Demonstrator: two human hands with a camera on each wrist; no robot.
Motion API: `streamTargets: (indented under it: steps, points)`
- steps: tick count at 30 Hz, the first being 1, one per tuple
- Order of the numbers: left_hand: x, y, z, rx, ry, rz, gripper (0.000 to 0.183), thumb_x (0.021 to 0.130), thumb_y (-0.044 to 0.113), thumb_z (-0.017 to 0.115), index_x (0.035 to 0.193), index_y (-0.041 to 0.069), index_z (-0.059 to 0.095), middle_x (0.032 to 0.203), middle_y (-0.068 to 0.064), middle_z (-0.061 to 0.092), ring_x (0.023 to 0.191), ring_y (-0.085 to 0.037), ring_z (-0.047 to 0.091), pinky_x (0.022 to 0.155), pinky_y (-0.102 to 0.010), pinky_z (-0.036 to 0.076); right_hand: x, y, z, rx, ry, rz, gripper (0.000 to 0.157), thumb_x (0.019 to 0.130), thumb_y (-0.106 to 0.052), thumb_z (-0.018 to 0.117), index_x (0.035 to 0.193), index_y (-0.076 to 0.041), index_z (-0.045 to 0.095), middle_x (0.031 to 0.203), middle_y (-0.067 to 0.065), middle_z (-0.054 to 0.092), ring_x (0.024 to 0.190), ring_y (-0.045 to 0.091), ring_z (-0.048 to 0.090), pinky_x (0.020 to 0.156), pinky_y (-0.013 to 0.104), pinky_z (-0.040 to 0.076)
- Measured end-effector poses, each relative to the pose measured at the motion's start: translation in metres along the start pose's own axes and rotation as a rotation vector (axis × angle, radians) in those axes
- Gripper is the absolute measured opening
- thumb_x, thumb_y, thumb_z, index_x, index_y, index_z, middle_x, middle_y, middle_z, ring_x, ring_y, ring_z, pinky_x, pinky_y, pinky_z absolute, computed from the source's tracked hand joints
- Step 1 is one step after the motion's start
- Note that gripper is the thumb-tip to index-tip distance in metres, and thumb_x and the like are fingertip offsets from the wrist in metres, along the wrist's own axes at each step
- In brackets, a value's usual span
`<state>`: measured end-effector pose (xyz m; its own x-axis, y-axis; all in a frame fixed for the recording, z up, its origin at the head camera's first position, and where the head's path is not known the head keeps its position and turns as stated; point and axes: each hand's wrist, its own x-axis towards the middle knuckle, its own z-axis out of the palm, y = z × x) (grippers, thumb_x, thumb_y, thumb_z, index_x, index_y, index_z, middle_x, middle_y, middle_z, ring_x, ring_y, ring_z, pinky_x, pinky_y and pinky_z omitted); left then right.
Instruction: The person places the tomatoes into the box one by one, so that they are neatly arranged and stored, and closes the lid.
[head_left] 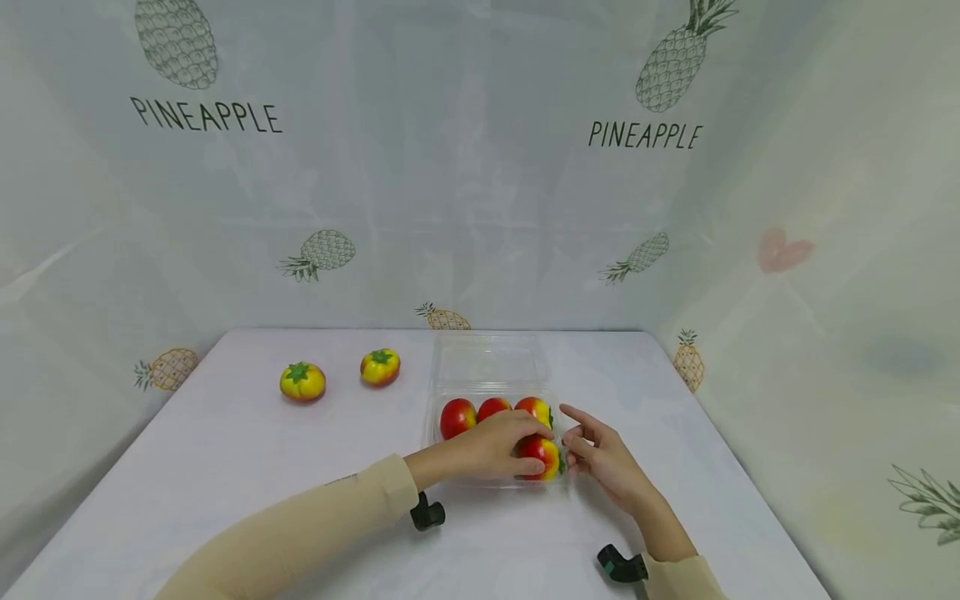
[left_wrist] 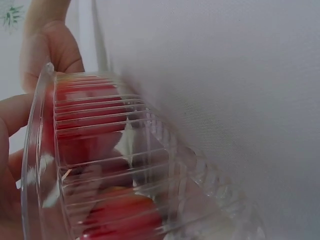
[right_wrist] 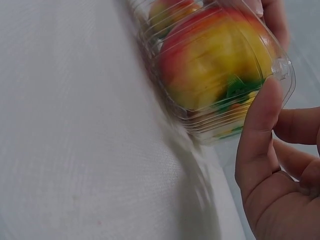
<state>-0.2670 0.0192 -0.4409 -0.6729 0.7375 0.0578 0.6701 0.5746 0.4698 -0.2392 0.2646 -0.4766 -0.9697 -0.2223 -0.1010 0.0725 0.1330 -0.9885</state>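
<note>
A clear plastic clamshell box (head_left: pixel 491 483) stands on the table with its lid (head_left: pixel 489 360) folded back. Three red-and-yellow persimmons, one of them at the back left (head_left: pixel 457 418), fill its rear row. My left hand (head_left: pixel 495 446) reaches over the box and grips a persimmon (head_left: pixel 542 458) at the front right, thumb and fingers on either side of it. That hand hides the rest of the front row. At the box's right side is my right hand (head_left: pixel 611 467), its index finger stretched out. In the right wrist view, the right thumb (right_wrist: pixel 260 125) is at the box's corner.
Two more persimmons, a yellow one (head_left: pixel 302 382) and a redder one (head_left: pixel 380 367), lie on the white table (head_left: pixel 337 442) left of the box. A pineapple-print curtain (head_left: pixel 480 167) hangs behind the table. Each wrist carries a small black camera (head_left: pixel 427 511).
</note>
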Motion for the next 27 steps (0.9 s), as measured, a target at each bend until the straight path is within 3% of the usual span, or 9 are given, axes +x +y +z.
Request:
streamTargets:
  steps: [15, 22, 27]
  points:
    - [-0.007, 0.000, -0.007, -0.019, -0.020, 0.031, 0.051, 0.099, 0.040, 0.075, 0.147, 0.030, 0.062, 0.144, 0.011, 0.061, 0.132, -0.009, 0.053, 0.105, -0.031, 0.053, 0.000, 0.001, 0.001, -0.007, 0.010, 0.017, 0.059, 0.110, -0.012, 0.058, 0.165, -0.014, 0.037, 0.112, 0.014, 0.052, 0.081, 0.018, 0.058, 0.073, 0.021, 0.059]
    - [-0.009, -0.002, -0.011, -0.043, 0.000, 0.030, 0.051, 0.098, 0.040, 0.078, 0.145, 0.030, 0.063, 0.144, 0.010, 0.061, 0.131, -0.008, 0.053, 0.098, -0.024, 0.056, 0.000, 0.001, 0.001, -0.006, 0.010, 0.023, 0.059, 0.109, -0.013, 0.058, 0.165, -0.014, 0.037, 0.112, 0.015, 0.052, 0.082, 0.019, 0.058, 0.074, 0.021, 0.059]
    - [-0.013, -0.007, -0.019, -0.049, 0.031, 0.042, 0.048, 0.099, 0.039, 0.076, 0.144, 0.027, 0.065, 0.144, 0.010, 0.061, 0.134, -0.011, 0.053, 0.105, -0.031, 0.054, 0.000, 0.000, 0.001, -0.011, 0.013, 0.020, 0.060, 0.109, -0.014, 0.059, 0.165, -0.014, 0.037, 0.112, 0.015, 0.052, 0.081, 0.019, 0.058, 0.074, 0.021, 0.059]
